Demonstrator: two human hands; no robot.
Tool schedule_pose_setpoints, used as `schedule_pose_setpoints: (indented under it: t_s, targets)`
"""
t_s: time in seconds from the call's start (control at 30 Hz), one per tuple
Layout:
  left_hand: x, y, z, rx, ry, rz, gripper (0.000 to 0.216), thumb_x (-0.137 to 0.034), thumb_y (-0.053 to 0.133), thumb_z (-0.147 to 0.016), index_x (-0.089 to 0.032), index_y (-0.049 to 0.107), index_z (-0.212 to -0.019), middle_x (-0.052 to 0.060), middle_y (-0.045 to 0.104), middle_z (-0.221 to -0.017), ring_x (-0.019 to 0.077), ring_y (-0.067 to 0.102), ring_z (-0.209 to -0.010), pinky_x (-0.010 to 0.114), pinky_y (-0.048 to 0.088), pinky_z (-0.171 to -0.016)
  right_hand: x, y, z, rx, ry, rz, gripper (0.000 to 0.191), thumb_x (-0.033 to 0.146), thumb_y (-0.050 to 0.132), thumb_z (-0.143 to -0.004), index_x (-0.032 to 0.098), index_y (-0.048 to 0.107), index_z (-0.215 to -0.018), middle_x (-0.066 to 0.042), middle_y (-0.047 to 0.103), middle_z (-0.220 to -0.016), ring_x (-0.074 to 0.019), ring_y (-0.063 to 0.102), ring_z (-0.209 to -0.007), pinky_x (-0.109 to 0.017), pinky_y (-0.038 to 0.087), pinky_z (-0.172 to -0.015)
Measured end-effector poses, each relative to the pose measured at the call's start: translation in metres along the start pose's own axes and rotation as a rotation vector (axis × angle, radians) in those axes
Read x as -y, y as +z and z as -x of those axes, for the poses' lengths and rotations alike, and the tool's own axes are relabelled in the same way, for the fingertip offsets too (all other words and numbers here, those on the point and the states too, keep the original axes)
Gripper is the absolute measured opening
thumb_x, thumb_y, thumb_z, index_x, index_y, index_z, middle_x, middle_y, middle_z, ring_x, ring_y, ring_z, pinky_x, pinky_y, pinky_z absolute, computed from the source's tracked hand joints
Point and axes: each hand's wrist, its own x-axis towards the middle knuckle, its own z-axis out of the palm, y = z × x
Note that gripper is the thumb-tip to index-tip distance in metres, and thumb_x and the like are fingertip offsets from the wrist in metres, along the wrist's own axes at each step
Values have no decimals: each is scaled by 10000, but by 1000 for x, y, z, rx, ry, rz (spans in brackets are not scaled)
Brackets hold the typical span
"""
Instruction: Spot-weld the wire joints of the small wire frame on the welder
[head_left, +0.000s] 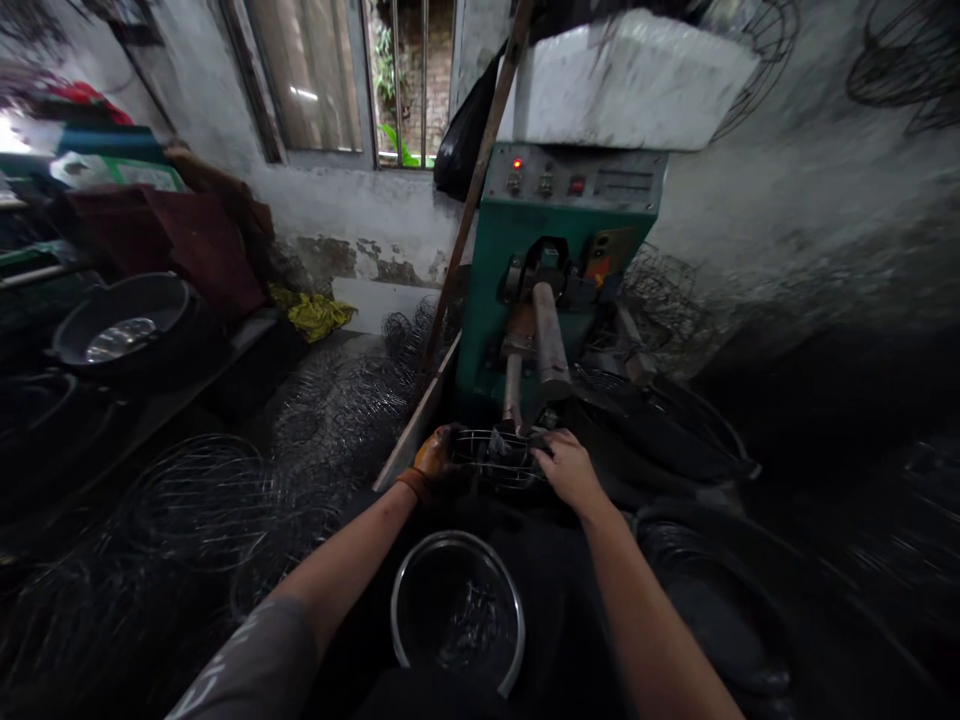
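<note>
small dark wire grille (499, 458): gripped at its left edge by gloved left hand (435, 460), at its right edge by bare right hand (568, 468); green metal machine (525, 270) directly behind; round steel bowl (456, 610) below, apart.

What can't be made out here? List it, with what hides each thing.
- Head view: whether the gloved left hand and bare right hand clamp the small wire cage; dim and small.
- Contents of the steel bowl: only blurred glints.
- Lower electrode rod tip: hidden behind the cage.
- Machine button labels: too small.
</note>
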Motion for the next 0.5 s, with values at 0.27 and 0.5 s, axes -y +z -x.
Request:
schedule_pose_setpoints:
  t_s: [0.27,0.5]
  targets:
    - [1,17,1,-61,-114,47,711,-257,920,-682,-153,577,-1295,109,668,-1233,284,660,-1141,423,546,-1039,-2,5,-4,-22,1,117,163,187,559,-890,216,719,-878,-116,748,-946,-333,651,-968,-472,534,-906]
    - [14,28,-11,-61,-182,69,723,-255,947,-654,-118,581,-1263,142,669,-1225,311,656,-1121,449,547,-1031,-6,12,-11,-61,-43,100,164,165,554,-892,205,707,-851,-122,739,-931,-320,650,-952,-446,547,-885]
